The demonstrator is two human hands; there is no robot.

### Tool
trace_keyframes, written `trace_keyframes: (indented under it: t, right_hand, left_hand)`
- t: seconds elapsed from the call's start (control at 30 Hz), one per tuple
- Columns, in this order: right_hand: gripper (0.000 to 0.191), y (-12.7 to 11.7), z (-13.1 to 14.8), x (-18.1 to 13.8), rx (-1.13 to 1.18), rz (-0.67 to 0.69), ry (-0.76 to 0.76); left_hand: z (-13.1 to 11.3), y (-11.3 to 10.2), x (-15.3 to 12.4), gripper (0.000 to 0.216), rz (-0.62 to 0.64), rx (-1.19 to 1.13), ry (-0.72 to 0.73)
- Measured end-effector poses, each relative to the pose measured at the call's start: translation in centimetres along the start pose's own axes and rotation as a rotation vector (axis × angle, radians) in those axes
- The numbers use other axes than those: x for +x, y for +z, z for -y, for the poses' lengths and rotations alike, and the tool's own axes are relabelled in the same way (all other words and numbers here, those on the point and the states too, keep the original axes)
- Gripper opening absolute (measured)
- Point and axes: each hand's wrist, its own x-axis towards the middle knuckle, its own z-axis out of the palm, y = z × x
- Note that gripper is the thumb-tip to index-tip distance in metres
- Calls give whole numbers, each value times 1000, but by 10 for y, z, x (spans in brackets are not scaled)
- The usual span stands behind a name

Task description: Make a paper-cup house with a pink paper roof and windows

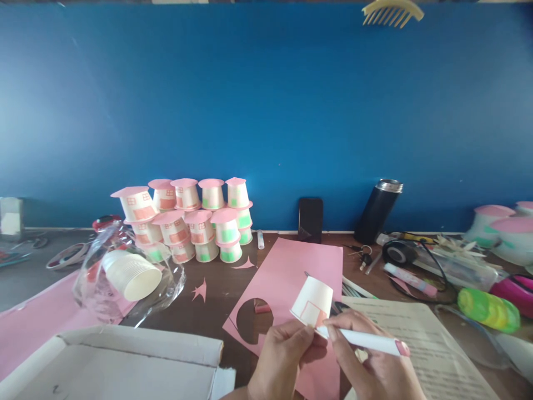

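My left hand point(283, 355) grips an upside-down white paper cup point(313, 297) by its rim, tilted over a pink sheet point(306, 261). On the cup's side is a pink-red outlined door shape, partly filled with colour. Held in my right hand point(370, 355) is a white marker pen point(366, 340) with a pink end, its tip at the cup near the rim and the coloured patch. The sheet has a round hole cut in it, and a small red marker cap point(262, 308) lies there. Stacked decorated cups point(194, 222) with pink paper roofs stand at the back left.
A plastic bag of nested cups point(133, 275) and an open white box point(125, 361) occupy the left. A leaning black flask point(377, 214), a phone point(310, 219), a glue stick point(410, 279) and a newspaper point(416, 344) sit to the right. The blue wall point(266, 111) bounds the desk.
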Motion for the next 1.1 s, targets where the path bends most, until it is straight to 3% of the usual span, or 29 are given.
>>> trace_keyframes:
  t: [0.23, 0.73, 1.1]
  right_hand:
    - [13, -2, -5, 3, -74, -49, -53]
    - [12, -2, -19, 2, -134, -94, -10]
    - [8, -3, -9, 2, -82, -47, -56]
  left_hand:
    - [-3, 2, -1, 39, 1, -33, -16]
    - [-1, 3, -1, 43, -45, -40, -28]
    - [0, 1, 1, 42, -24, -19, -15]
